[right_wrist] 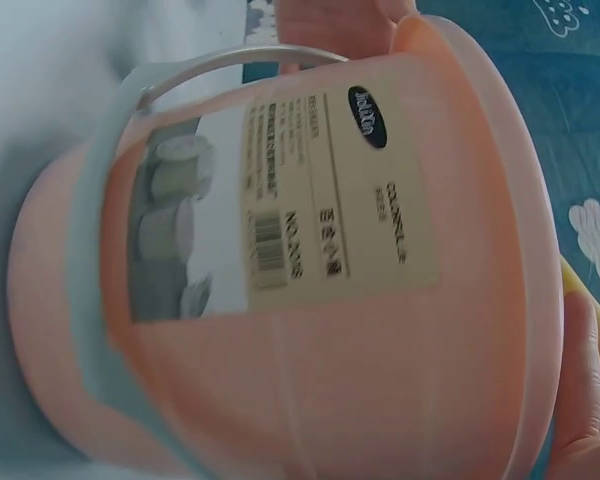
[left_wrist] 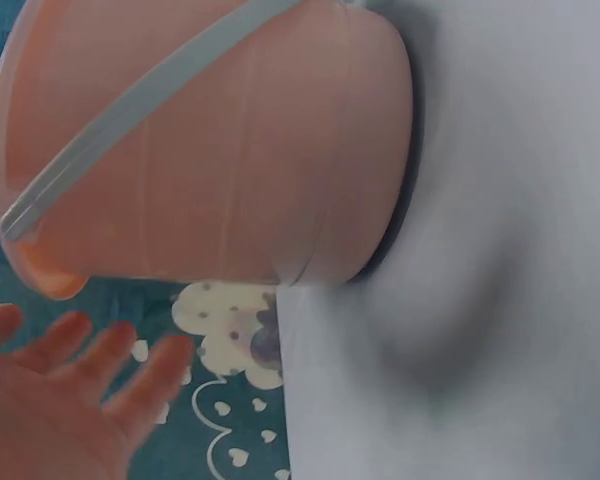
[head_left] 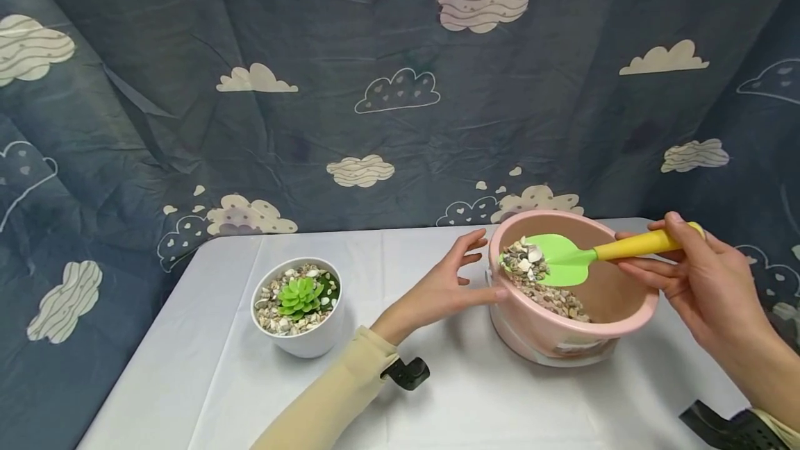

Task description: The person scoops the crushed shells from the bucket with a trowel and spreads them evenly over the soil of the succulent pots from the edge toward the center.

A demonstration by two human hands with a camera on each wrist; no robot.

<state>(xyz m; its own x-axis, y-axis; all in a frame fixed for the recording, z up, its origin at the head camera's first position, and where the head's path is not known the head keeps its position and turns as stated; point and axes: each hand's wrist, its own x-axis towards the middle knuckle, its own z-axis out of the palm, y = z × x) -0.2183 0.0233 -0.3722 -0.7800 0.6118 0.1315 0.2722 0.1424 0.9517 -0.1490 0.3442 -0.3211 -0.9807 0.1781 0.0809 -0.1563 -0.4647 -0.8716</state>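
Note:
My right hand (head_left: 706, 276) grips the yellow handle of a small trowel (head_left: 565, 259) with a green blade. A heap of pebbles (head_left: 525, 260) lies on the blade, over the left rim of a pink bucket (head_left: 631, 318). More pebbles (head_left: 556, 299) cover part of the bucket's bottom. Beside that rim is my left hand (head_left: 444, 290), fingers spread and thumb tip at the bucket's edge. The left wrist view shows the left hand (left_wrist: 75, 400) with loose fingers near the bucket's side. In the right wrist view the bucket's label (right_wrist: 280, 200) faces the camera, and the right fingers (right_wrist: 580, 370) show behind the rim.
A white pot (head_left: 312, 342) with a green succulent (head_left: 300, 297) and pebbles stands on the left of the white-covered table (head_left: 450, 401). A grey handle (left_wrist: 150, 100) hangs along the bucket's side. Dark blue cloud-patterned cloth (head_left: 312, 19) rises behind the table.

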